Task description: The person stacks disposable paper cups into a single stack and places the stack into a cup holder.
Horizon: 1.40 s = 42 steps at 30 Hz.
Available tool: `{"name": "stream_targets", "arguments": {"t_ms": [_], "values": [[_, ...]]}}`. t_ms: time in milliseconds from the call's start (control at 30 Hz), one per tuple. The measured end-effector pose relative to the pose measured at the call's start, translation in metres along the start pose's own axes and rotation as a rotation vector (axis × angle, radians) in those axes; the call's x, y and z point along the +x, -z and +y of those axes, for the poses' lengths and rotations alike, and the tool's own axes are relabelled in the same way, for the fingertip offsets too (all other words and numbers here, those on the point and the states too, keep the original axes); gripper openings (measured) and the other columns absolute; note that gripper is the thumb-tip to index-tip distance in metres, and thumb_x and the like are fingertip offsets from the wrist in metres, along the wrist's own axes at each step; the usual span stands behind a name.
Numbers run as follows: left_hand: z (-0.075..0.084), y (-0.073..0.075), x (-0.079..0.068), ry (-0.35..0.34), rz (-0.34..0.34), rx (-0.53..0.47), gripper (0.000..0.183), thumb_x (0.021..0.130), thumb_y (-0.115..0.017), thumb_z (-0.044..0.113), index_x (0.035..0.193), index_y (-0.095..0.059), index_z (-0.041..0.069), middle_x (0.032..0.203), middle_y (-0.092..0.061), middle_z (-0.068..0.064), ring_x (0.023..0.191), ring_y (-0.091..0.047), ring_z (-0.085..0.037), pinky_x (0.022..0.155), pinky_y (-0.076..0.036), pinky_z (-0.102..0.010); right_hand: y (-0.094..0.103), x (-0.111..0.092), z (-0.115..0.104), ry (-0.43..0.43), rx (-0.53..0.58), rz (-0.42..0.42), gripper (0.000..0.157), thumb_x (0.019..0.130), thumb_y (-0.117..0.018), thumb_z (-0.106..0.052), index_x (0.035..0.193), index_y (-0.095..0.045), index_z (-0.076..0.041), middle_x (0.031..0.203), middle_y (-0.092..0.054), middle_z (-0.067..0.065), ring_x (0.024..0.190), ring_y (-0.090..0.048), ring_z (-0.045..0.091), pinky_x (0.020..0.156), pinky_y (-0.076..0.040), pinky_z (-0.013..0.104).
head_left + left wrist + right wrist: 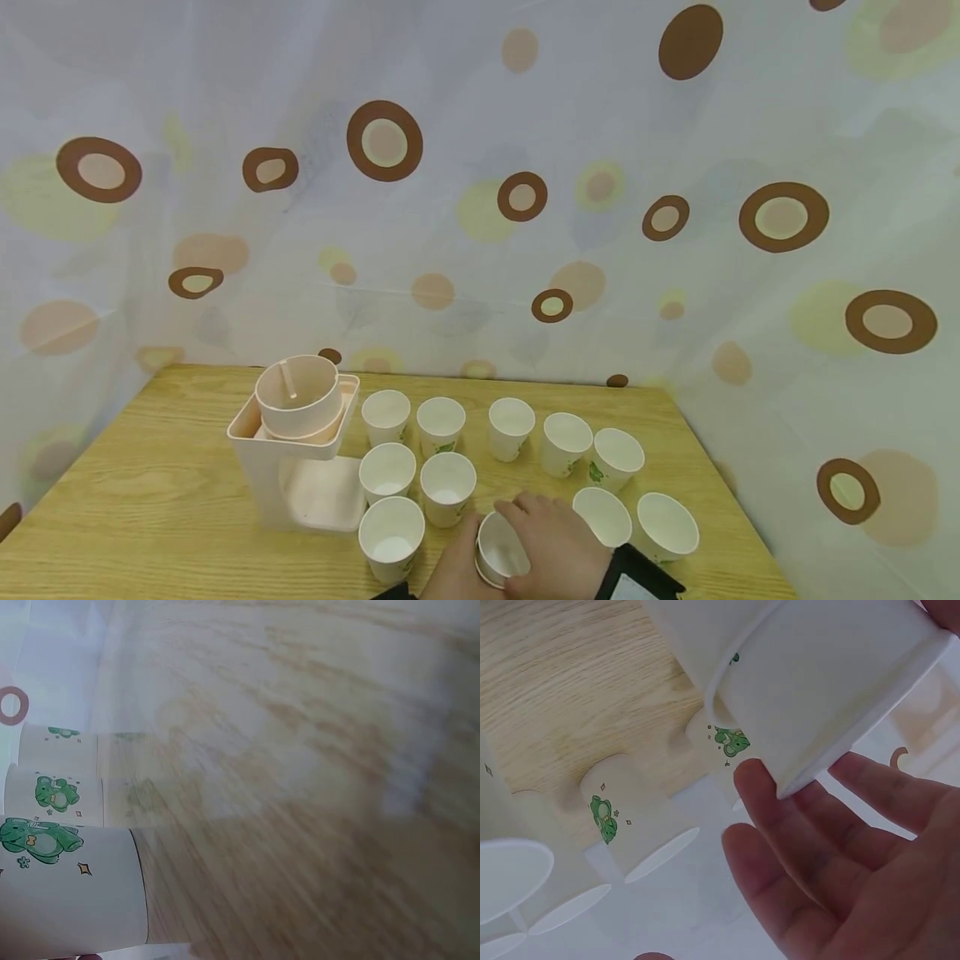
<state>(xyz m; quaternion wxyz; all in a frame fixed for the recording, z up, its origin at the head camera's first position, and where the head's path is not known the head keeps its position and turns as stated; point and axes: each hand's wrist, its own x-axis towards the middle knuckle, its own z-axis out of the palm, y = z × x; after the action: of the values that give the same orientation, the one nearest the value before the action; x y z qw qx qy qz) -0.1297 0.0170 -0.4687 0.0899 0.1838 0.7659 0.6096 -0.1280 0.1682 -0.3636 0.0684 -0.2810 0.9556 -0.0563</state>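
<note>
Right hand point(553, 540): fingers grip the rim of a white paper cup point(504, 546) nested in a second white paper cup point(697, 634). Left hand point(456, 565): holds the outer cup's side, fingers partly hidden. Ten more printed paper cups point(448, 487) crowd around. Cream plastic holder point(258, 475) left of them. Pale wooden bench point(142, 483): near edge cut off, bare wood far left. Behind: ring-patterned white sheet point(435, 225). Left wrist view hazy.
</note>
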Motion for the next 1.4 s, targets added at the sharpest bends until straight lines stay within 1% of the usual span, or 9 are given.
{"name": "stream_targets", "arguments": {"t_ms": [200, 333, 500, 767, 967, 1100, 1200, 1267, 1400], "values": [[-0.002, 0.002, 0.000, -0.027, -0.013, -0.005, 0.067, 0.064, -0.083, 0.017, 0.117, -0.044, 0.003, 0.112, -0.059, -0.011, 0.096, -0.058, -0.013, 0.079, -0.047, -0.022, -0.003, 0.003, 0.003, 0.007, 0.043, -0.037, 0.073, 0.062, -0.080, -0.039, 0.123, -0.057, -0.007, 0.105, -0.060, 0.005, 0.084, -0.058, 0.017, 0.067, -0.047, 0.030], [-0.003, 0.002, 0.001, -0.023, -0.020, -0.016, 0.066, 0.065, -0.083, 0.018, 0.116, -0.044, 0.004, 0.110, -0.058, -0.009, 0.095, -0.058, -0.011, 0.079, -0.047, -0.022, -0.004, 0.004, 0.006, 0.008, 0.052, -0.050, 0.073, 0.062, -0.081, -0.039, 0.124, -0.057, -0.007, 0.106, -0.060, 0.005, 0.084, -0.058, 0.017, 0.068, -0.048, 0.030], [-0.006, 0.002, 0.002, -0.041, -0.027, -0.024, 0.063, 0.066, -0.082, 0.019, 0.114, -0.044, 0.003, 0.107, -0.057, -0.008, 0.095, -0.058, -0.011, 0.079, -0.047, -0.022, -0.008, 0.004, 0.008, 0.028, 0.061, -0.033, 0.072, 0.063, -0.080, -0.043, 0.123, -0.058, -0.008, 0.106, -0.061, 0.003, 0.084, -0.059, 0.015, 0.068, -0.048, 0.028], [-0.007, 0.000, 0.003, -0.041, -0.009, -0.016, 0.066, 0.067, -0.082, 0.023, 0.118, -0.044, 0.004, 0.113, -0.057, -0.009, 0.100, -0.057, -0.012, 0.085, -0.046, -0.024, -0.010, 0.003, 0.009, 0.034, 0.144, -0.053, 0.068, 0.064, -0.080, -0.040, 0.123, -0.057, -0.014, 0.106, -0.060, 0.001, 0.085, -0.057, 0.007, 0.067, -0.048, 0.024], [-0.006, -0.001, 0.002, -0.035, -0.006, -0.026, 0.069, 0.066, -0.082, 0.024, 0.121, -0.045, 0.004, 0.117, -0.057, -0.014, 0.103, -0.058, -0.019, 0.086, -0.046, -0.025, -0.011, 0.003, 0.011, 0.035, 0.195, -0.082, 0.065, 0.067, -0.079, -0.044, 0.124, -0.055, -0.021, 0.110, -0.060, 0.000, 0.089, -0.058, 0.006, 0.069, -0.047, 0.025], [-0.005, 0.000, 0.002, -0.015, -0.018, -0.028, 0.070, 0.067, -0.082, 0.025, 0.122, -0.044, 0.004, 0.118, -0.056, -0.014, 0.104, -0.057, -0.022, 0.085, -0.046, -0.025, -0.013, 0.001, 0.013, 0.031, 0.218, -0.088, 0.067, 0.070, -0.077, -0.047, 0.127, -0.053, -0.022, 0.114, -0.059, 0.001, 0.093, -0.059, 0.009, 0.070, -0.048, 0.025], [-0.004, 0.001, 0.002, -0.016, -0.021, -0.002, 0.068, 0.067, -0.082, 0.025, 0.120, -0.044, 0.004, 0.115, -0.056, -0.012, 0.101, -0.057, -0.020, 0.083, -0.047, -0.026, -0.014, -0.002, 0.018, 0.014, 0.214, -0.068, 0.073, 0.069, -0.076, -0.050, 0.130, -0.052, -0.017, 0.117, -0.059, 0.004, 0.097, -0.059, 0.013, 0.071, -0.049, 0.027], [-0.003, 0.001, 0.002, -0.009, -0.025, 0.004, 0.067, 0.067, -0.083, 0.024, 0.117, -0.044, 0.004, 0.113, -0.057, -0.010, 0.100, -0.058, -0.020, 0.082, -0.048, -0.026, -0.010, -0.006, 0.023, -0.023, 0.193, -0.046, 0.076, 0.068, -0.077, -0.050, 0.130, -0.052, -0.013, 0.118, -0.059, 0.006, 0.099, -0.059, 0.017, 0.073, -0.051, 0.031], [-0.002, 0.001, 0.002, 0.034, -0.036, -0.007, 0.067, 0.066, -0.084, 0.021, 0.117, -0.043, 0.005, 0.113, -0.057, -0.009, 0.100, -0.059, -0.021, 0.082, -0.048, -0.031, 0.002, -0.012, 0.043, -0.156, 0.141, 0.069, 0.075, 0.064, -0.080, -0.043, 0.125, -0.055, -0.007, 0.120, -0.060, 0.013, 0.103, -0.060, 0.031, 0.080, -0.050, 0.045]]}}
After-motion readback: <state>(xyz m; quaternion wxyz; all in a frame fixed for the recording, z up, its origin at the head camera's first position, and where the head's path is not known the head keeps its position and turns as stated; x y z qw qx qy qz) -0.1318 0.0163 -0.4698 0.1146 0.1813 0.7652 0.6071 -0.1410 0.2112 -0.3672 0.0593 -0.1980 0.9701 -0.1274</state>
